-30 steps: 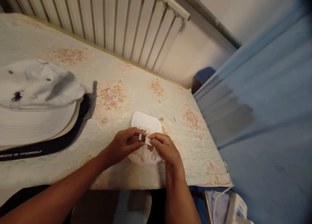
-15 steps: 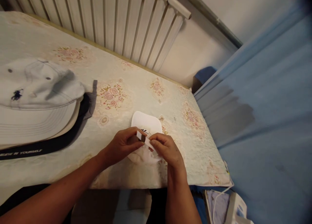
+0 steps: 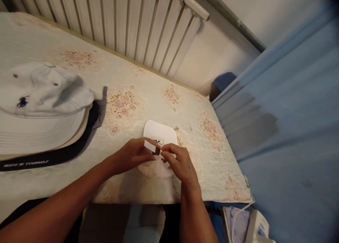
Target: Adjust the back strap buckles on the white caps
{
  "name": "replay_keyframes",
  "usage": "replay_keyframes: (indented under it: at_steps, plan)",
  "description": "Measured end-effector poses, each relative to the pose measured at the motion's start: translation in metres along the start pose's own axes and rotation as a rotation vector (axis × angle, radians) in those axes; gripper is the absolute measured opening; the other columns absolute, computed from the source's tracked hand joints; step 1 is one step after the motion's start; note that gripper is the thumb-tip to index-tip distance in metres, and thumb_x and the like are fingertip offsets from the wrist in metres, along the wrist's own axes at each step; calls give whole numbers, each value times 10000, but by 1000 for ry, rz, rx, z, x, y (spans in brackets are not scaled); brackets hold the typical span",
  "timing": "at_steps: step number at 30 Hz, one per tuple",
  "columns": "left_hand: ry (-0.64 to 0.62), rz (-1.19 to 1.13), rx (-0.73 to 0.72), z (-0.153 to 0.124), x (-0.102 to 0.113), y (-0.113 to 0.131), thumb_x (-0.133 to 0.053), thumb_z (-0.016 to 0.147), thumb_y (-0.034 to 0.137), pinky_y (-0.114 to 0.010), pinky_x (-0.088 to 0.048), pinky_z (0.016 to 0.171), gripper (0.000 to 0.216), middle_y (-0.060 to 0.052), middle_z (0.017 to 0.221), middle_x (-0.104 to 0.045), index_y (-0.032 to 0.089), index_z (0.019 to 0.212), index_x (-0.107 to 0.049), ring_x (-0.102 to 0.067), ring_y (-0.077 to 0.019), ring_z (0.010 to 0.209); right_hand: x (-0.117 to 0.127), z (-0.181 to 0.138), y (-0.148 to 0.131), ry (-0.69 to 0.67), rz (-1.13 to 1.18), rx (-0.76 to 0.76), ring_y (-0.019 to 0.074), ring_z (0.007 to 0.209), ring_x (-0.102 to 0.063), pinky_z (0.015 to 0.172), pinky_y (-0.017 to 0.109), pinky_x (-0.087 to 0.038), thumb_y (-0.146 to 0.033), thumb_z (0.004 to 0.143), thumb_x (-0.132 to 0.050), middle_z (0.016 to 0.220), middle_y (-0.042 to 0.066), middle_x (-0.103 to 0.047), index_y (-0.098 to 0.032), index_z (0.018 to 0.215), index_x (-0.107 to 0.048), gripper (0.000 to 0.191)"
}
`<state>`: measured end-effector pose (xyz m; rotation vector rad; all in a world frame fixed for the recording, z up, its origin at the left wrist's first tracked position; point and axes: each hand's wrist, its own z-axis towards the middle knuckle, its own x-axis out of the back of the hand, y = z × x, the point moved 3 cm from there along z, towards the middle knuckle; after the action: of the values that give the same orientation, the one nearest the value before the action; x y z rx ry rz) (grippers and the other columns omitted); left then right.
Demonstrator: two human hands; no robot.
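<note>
A white cap point(image 3: 160, 131) lies on the floral bedspread in front of me, brim pointing away, with dark lettering partly covered by my fingers. Above its crown my left hand point(image 3: 136, 153) is closed, thumb and fingers around a white strap point(image 3: 149, 146) with a dark brown end. My right hand point(image 3: 178, 160) is closed in a pinch right beside that dark end. Its fingertips appear to hold the strap's other part, largely hidden by the fingers. The lower part of the cap lies beneath both hands.
On the left lies a stack of caps point(image 3: 45, 91), a pale one on top and a black one below. A radiator point(image 3: 119, 24) runs behind the floral bedspread point(image 3: 148, 98). A blue curtain point(image 3: 291, 112) hangs at the right. A white device with a cord point(image 3: 258, 223) sits lower right.
The white strap in my left hand has turned and its dark end shows closer to the right fingertips. My right fingers have drawn into a tighter pinch. The view has shifted slightly.
</note>
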<state>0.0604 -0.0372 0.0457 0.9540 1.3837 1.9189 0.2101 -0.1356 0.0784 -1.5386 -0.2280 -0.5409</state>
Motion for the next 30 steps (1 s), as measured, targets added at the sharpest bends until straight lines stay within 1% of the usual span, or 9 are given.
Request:
replay_keyframes:
  at_steps: [3,7,9,12,16,22,25,27,30]
  plan:
    - [-77,69,28,1,11,-2,-629,811,351,-267,-442,686,264,-30,869,-691,163,989,-678,-580,-162,740,10,-3,4,-75,-45,2,144,707,-587,688,253,-441,-222,813,-631,713,-10,-641,-207,845,-710,87]
    - [-164,48,25,2,20,-4,-542,879,380,-258,-438,709,268,-26,842,-681,162,948,-682,-583,-163,764,22,-11,13,-134,7,-31,184,849,-619,734,268,-461,-243,774,-684,868,23,-701,-208,906,-721,141]
    - [-173,46,21,3,22,-7,-525,889,392,-251,-431,710,275,-23,851,-673,170,951,-677,-576,-160,772,25,-14,21,-151,21,-56,187,828,-630,739,277,-461,-246,769,-693,843,27,-715,-204,910,-720,149]
    - [-158,-7,64,6,23,-12,-532,873,425,-239,-417,652,294,-19,819,-646,167,931,-662,-549,-152,723,28,-15,39,-157,119,-69,164,688,-623,686,275,-443,-275,793,-679,720,19,-712,-192,889,-702,129]
    - [-134,-106,151,9,21,-17,-553,846,434,-219,-378,579,289,-2,761,-601,162,895,-637,-497,-129,645,31,-12,55,-103,321,-66,144,588,-594,614,259,-415,-296,805,-664,645,5,-679,-181,882,-673,138]
    - [-188,-146,239,10,18,-20,-584,811,452,-224,-376,588,295,2,760,-597,175,900,-628,-507,-135,653,33,-11,51,-21,363,-51,123,543,-535,556,240,-373,-282,815,-637,602,-21,-611,-185,861,-665,110]
    - [-214,-165,256,9,17,-22,-593,808,419,-234,-397,632,291,-13,863,-634,188,982,-627,-546,-152,719,35,-12,50,25,369,-47,116,525,-511,539,237,-352,-289,815,-634,593,-25,-601,-185,845,-644,108]
    - [-200,-171,260,9,16,-23,-590,804,391,-232,-396,632,295,-16,910,-638,195,1024,-609,-551,-156,739,36,-12,50,44,357,-46,116,525,-508,535,238,-346,-292,816,-633,592,-24,-597,-185,834,-634,109]
    - [-163,-147,274,9,16,-24,-596,783,361,-217,-357,582,248,11,840,-597,196,966,-567,-505,-135,676,36,-12,50,47,340,-51,118,526,-508,534,240,-343,-294,814,-632,588,-24,-593,-187,821,-628,108]
